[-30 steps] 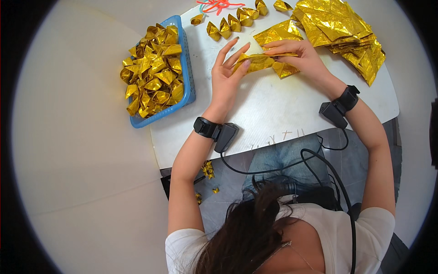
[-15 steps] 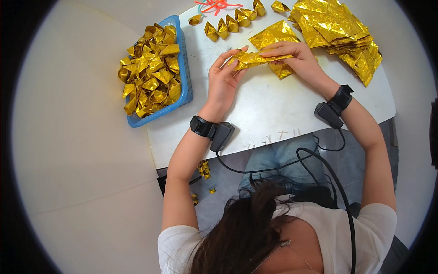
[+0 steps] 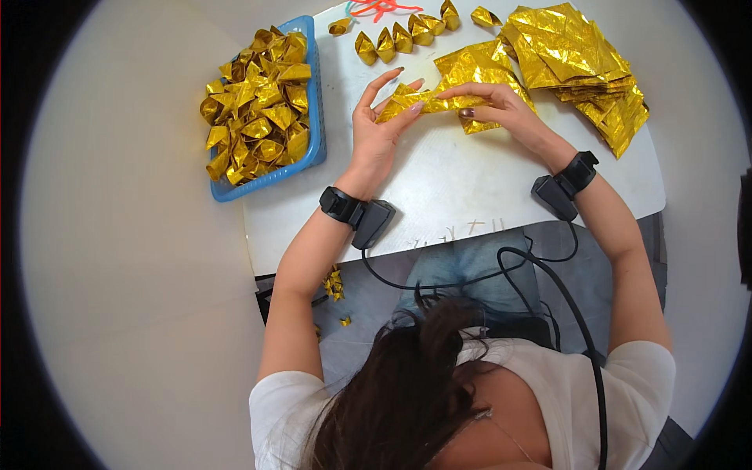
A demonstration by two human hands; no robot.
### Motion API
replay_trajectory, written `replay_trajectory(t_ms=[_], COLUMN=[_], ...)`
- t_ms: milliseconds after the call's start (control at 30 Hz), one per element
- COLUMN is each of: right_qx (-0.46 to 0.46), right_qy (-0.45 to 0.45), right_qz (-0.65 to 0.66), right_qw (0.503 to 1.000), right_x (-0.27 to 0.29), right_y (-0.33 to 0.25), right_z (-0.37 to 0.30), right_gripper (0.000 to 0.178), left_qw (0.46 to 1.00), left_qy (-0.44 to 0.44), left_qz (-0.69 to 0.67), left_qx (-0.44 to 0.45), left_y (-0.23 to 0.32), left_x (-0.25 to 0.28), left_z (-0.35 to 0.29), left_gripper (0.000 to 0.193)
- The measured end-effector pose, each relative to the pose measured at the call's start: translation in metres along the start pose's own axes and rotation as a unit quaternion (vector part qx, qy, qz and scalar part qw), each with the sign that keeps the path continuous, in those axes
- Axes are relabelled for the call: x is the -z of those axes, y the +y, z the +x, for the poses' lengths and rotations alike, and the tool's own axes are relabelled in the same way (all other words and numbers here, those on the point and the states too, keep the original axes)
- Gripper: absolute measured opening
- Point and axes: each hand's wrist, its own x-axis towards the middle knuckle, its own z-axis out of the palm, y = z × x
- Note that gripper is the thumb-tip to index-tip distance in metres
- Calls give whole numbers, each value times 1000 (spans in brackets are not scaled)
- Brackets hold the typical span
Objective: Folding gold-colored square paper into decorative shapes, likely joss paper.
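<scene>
Above the white table, a folded strip of gold foil paper stretches between my two hands. My left hand holds its left end, thumb on the near side and index finger lifted off it. The fingers of my right hand pinch the right part, which overlaps the loose gold sheet behind, so its exact end is hard to make out. That flat gold foil sheet lies just beyond my right hand. Farther back, a row of folded gold ingots stands on the table.
At the left, a blue plastic basket is heaped with folded gold ingots. A thick stack of gold foil sheets lies at the far right. Red strings lie at the back. Black cables run from my wrist devices across my lap.
My left index finger has lifted away from the foil, and its thumb has moved along the strip. My right thumb now shows below the strip. The whole view has shifted slightly.
</scene>
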Motion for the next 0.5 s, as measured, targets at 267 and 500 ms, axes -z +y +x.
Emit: replay_trajectory(t_ms=[267,500], right_qx=[163,-58], right_qy=[135,168], right_qz=[-294,-129], right_qw=[932,976], right_x=[6,3], right_y=[23,22], right_z=[4,3], right_gripper=[21,27], left_qw=[987,971], left_qy=[-72,-167], left_qz=[135,156], left_qx=[-50,-66], left_y=[-4,-1], left_x=[1,-2], left_z=[-1,-4], left_gripper=[24,22])
